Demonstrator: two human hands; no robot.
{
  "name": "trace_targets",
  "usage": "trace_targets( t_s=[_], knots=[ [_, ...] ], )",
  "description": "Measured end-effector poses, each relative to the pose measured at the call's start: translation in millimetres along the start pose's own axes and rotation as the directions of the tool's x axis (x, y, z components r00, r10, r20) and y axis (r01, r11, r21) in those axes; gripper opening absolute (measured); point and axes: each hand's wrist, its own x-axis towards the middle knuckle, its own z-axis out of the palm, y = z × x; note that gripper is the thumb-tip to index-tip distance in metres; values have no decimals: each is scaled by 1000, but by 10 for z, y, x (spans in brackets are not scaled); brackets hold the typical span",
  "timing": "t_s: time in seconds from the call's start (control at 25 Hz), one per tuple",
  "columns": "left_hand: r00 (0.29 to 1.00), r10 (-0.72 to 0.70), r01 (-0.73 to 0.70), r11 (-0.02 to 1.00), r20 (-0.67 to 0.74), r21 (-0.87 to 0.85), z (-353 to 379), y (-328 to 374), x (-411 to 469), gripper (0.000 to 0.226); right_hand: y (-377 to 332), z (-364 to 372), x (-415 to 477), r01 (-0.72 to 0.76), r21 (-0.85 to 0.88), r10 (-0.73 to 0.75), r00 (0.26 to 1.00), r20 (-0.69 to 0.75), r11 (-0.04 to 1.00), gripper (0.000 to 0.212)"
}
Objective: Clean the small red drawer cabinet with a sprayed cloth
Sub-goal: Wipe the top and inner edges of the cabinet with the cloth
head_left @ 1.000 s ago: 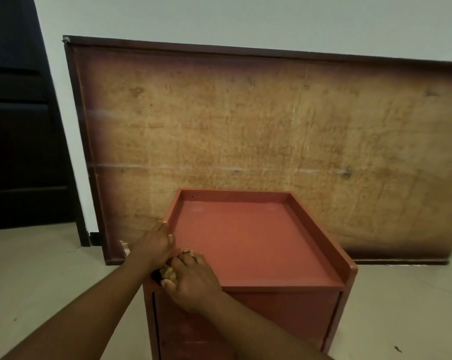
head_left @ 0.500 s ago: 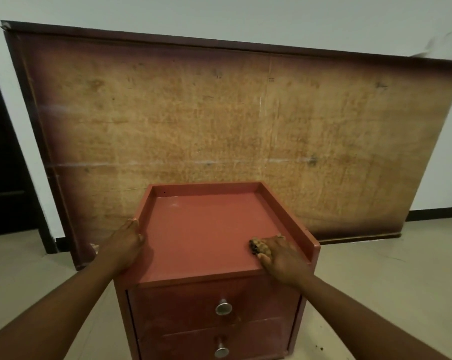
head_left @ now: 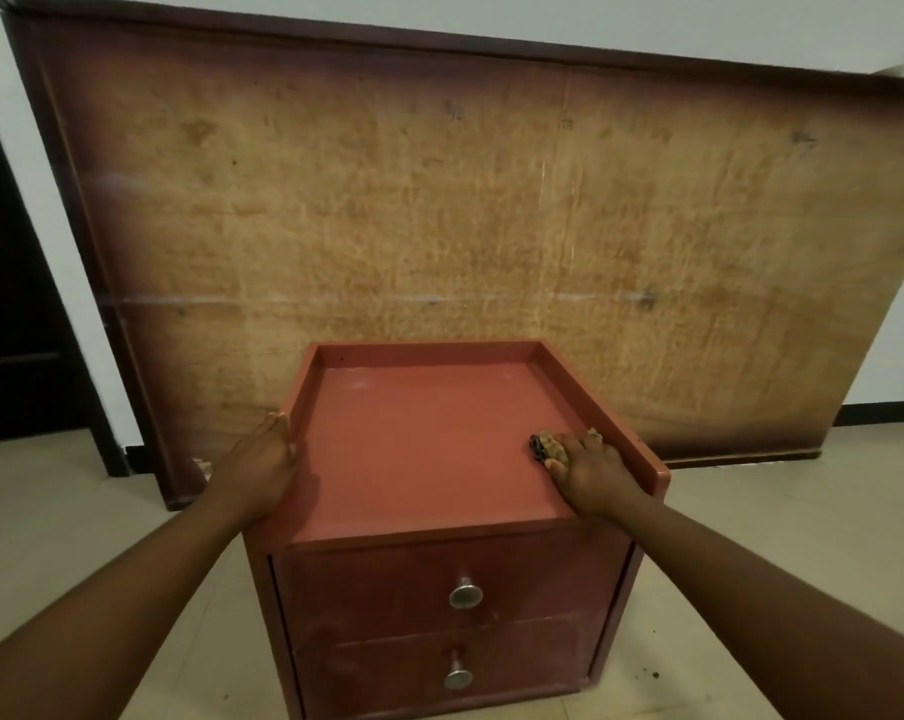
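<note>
My right hand has slid the cloth from the cabinet top's near-left corner to its right rim, pressing it; left hand flat, steadying the left rim.

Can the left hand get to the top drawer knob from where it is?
Probably yes. The left hand rests on the cabinet's left rim, holding nothing, and the top knob sits uncovered on the front just below. Nothing lies between them; it would only need to let go and drop down.
</note>
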Motion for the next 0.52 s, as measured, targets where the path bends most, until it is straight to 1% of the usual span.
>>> trace_targets(
  t_s=[0.12, 0.32, 0.44, 0.52],
  knots=[
    [1000, 0, 0, 1000, 0, -21, -20, 30, -15, 33, -35, 2, 251, 8, -8, -7, 1000, 24, 1000, 58],
    [999, 32, -33, 999, -12, -23, -52, 67, -72, 35, -70, 12, 734, 5, -31, -4, 1000, 24, 999, 58],
    [1000, 0, 0, 1000, -21, -6, -29, 70, -87, 42, -137, 22, 1126, 7, -32, -7, 1000, 8, 999, 56],
    [1000, -15, 15, 1000, -27, -10, -15, 64, -88, 50, -185, 17, 1418, -20, -1, 20, 998, -57, 1000, 52]
  ],
)
